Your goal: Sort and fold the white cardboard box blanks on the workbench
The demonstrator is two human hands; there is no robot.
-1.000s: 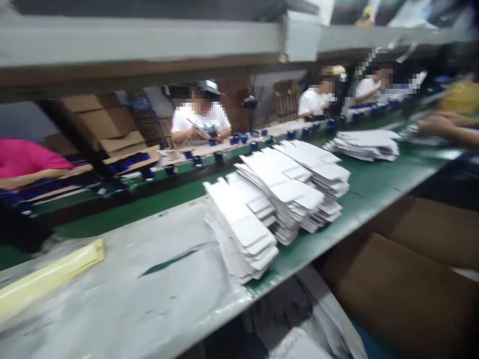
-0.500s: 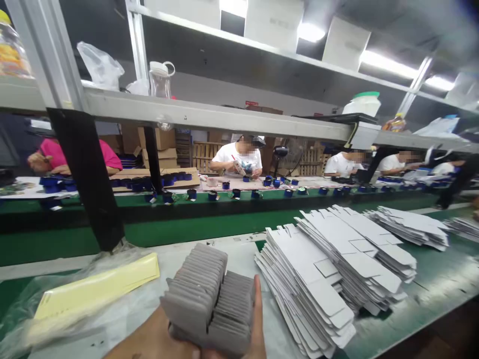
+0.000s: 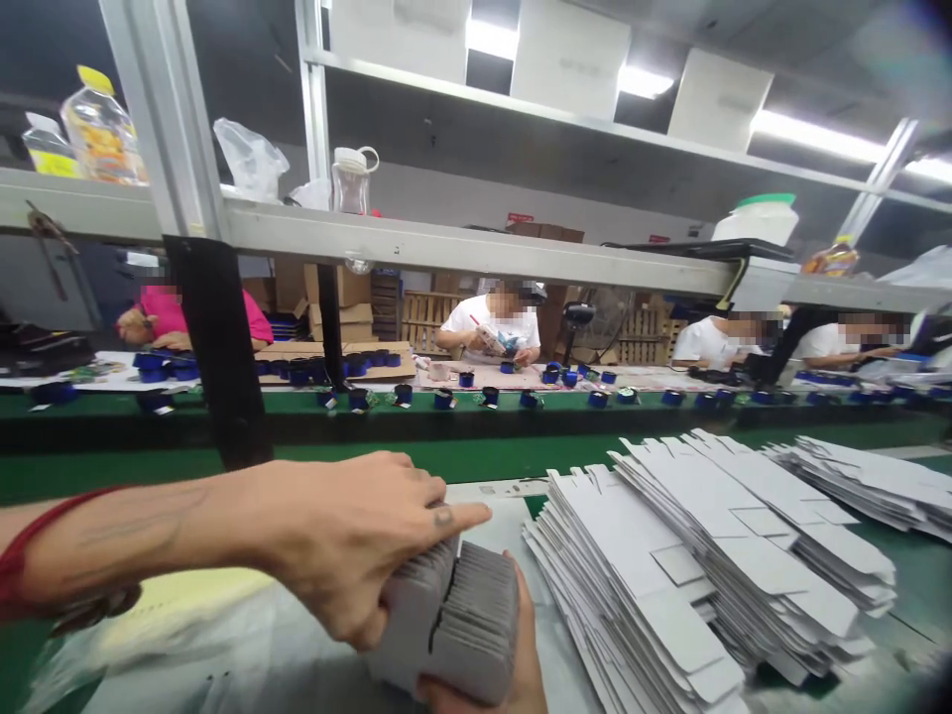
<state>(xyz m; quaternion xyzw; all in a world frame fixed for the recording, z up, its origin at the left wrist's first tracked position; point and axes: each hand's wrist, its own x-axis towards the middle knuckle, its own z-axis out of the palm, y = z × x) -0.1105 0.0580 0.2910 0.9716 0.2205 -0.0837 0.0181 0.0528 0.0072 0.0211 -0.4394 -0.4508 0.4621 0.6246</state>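
In the head view, two side-by-side rows of thin grey slabs (image 3: 480, 605) are packed into one block at the bottom centre. My left hand (image 3: 357, 540), a red band at its wrist, comes in from the left over the top of the block. Its thumb presses the near left side, the other fingers bend over the left row, and the index finger points right. From below and the right, my right hand (image 3: 530, 645) grips the block, fingers along its right side and under its near end. The slabs' material is unclear.
Stacks of flat white cartons (image 3: 632, 575) lie at right. A yellow sheet (image 3: 200, 590) and clear plastic are at left. Beyond, blue round parts (image 3: 444, 399) line a green belt (image 3: 387, 432), with several co-workers behind. A black-wrapped post (image 3: 227, 367) and shelf beam (image 3: 461, 260) stand ahead.
My left hand has moved from beneath the grey block to its top and now clasps the left row. The view has shifted left and slightly up.
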